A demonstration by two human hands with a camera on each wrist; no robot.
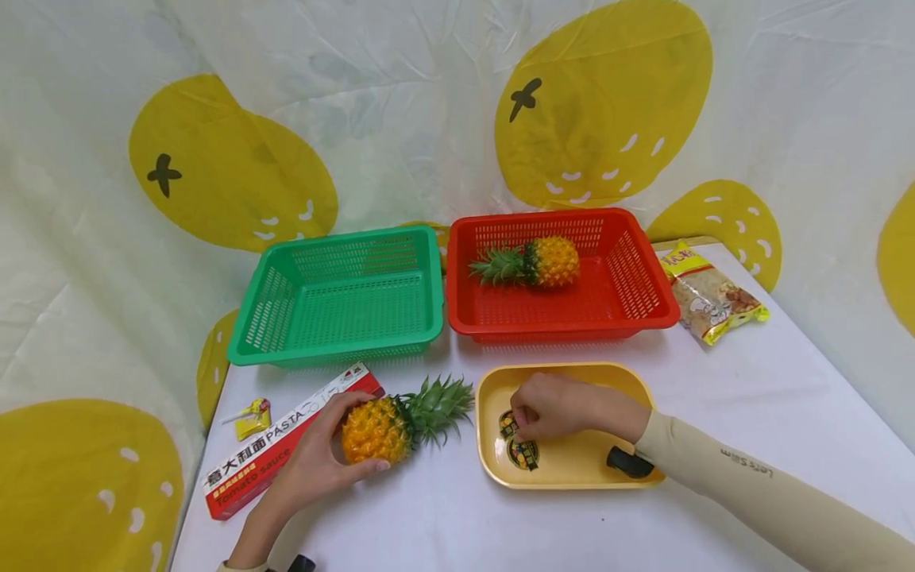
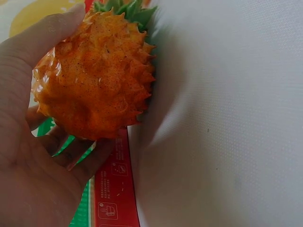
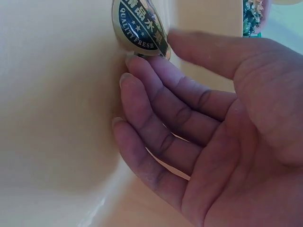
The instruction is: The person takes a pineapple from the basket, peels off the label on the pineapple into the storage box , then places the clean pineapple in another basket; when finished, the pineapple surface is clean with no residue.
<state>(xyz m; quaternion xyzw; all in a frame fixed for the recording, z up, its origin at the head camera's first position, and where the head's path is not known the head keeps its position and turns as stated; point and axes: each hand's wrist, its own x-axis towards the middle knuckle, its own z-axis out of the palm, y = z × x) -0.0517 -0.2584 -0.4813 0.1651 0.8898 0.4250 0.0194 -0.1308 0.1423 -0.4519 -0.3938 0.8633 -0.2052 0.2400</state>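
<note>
A white table (image 1: 750, 413) fills the lower half of the head view. At the centre of that frame two baskets stand side by side, rims touching: the green basket (image 1: 286, 318) on the left holds nothing visible, while the red basket (image 1: 643, 278) on the right holds a pineapple (image 1: 546, 262) lying on its side with its leaves pointing left. In the lower left a red pasta box (image 1: 246, 477) lies flat at an angle, partly under the left hand (image 1: 314, 465). That hand wraps thumb and fingers round a second pineapple (image 1: 379, 429), which lies on the table just left of the tray; the left wrist view confirms a firm grasp on its body, which likely keeps it from rolling. At lower centre a yellow tray (image 1: 572, 473) sits on the table. The right hand (image 1: 554, 409) reaches into it, fingers gently bent, fingertips (image 3: 128, 78) touching a round sticker (image 3: 139, 28) on the tray floor; no closed pinch is visible. At right, a snack bag (image 1: 711, 298) lies beside the red basket. At left, a small yellow object (image 1: 252, 419) lies near the box; its kind cannot be determined.
</note>
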